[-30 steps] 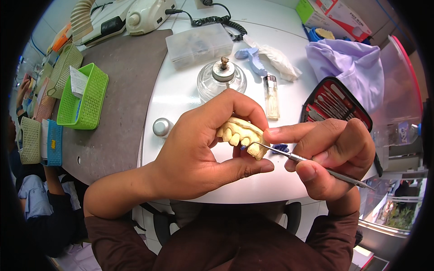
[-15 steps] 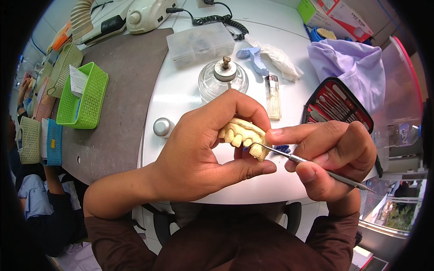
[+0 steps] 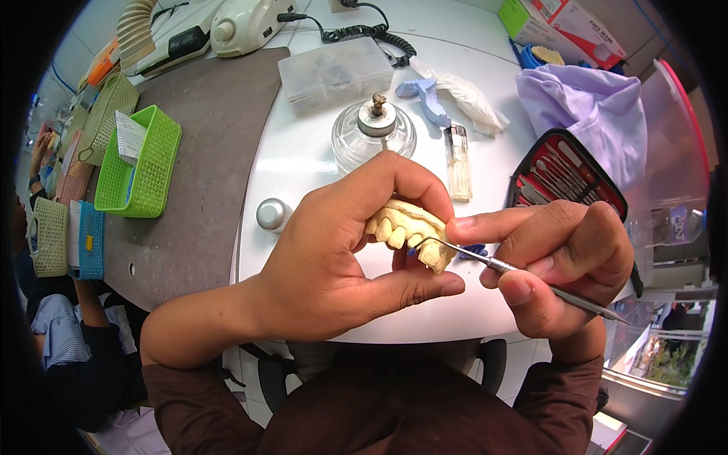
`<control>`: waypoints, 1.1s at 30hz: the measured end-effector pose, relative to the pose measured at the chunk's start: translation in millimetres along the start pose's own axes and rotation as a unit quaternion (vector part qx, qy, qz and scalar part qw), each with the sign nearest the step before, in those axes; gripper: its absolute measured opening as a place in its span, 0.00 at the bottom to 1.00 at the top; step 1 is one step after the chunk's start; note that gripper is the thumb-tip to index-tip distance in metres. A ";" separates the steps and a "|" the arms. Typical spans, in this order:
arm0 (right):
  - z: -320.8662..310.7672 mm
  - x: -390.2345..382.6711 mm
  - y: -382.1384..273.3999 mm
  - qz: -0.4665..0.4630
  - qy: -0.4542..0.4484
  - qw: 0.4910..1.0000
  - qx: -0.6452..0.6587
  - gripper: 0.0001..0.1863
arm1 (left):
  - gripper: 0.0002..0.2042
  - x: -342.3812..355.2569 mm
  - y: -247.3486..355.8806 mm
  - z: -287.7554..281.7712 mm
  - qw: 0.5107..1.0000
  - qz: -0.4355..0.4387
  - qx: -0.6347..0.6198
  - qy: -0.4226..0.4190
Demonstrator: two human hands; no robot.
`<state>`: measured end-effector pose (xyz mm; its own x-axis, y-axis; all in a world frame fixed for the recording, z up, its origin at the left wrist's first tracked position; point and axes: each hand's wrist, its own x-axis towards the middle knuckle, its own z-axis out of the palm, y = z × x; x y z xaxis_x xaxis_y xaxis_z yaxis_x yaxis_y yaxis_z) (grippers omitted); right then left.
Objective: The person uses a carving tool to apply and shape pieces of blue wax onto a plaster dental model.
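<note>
My left hand (image 3: 334,265) is closed round a cream dental model (image 3: 409,227), its row of teeth facing me. A bit of dark blue wax (image 3: 412,250) shows among the teeth. Between the thumb and fingers of my right hand (image 3: 565,262) is a slim metal wax carver (image 3: 497,265); its hooked tip touches the model beside the blue wax. Behind the tool a lump of blue wax (image 3: 476,250) lies on the table, partly hidden. Beyond my left hand stands a glass spirit lamp (image 3: 374,136) with a bare wick. Its metal cap (image 3: 273,214) sits to the left.
A lighter (image 3: 459,163), a blue impression piece (image 3: 430,102) and a clear plastic box (image 3: 335,74) lie farther back. An instrument case (image 3: 569,171) lies at right near a lilac cloth (image 3: 588,114). Green basket (image 3: 144,163) at left; another person's arm (image 3: 89,303) shows beyond.
Almost nothing differs. Both hands keep the same grip, and the carver's tip has shifted only very slightly at the teeth.
</note>
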<state>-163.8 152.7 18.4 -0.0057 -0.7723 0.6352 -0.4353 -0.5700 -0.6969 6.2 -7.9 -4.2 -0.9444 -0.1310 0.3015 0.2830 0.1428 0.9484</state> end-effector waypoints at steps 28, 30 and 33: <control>3.5 0.4 -5.0 0.044 0.041 0.998 -0.004 0.18 | 0.27 -1.1 10.2 4.8 0.978 -0.115 -0.175 0.012; 2.9 0.2 -4.5 0.040 0.038 0.998 -0.010 0.18 | 0.27 -0.8 9.0 4.8 0.977 -0.116 -0.179 0.009; 2.2 0.3 -4.2 0.034 0.034 0.999 -0.007 0.18 | 0.27 -1.3 10.7 4.7 0.976 -0.117 -0.183 0.008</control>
<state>-160.0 154.2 20.8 -0.0970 -0.7882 0.6077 -0.4440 -0.5122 -0.7352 9.6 -1.6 5.1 -0.9885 -0.1330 0.0715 0.1035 -0.2520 0.9622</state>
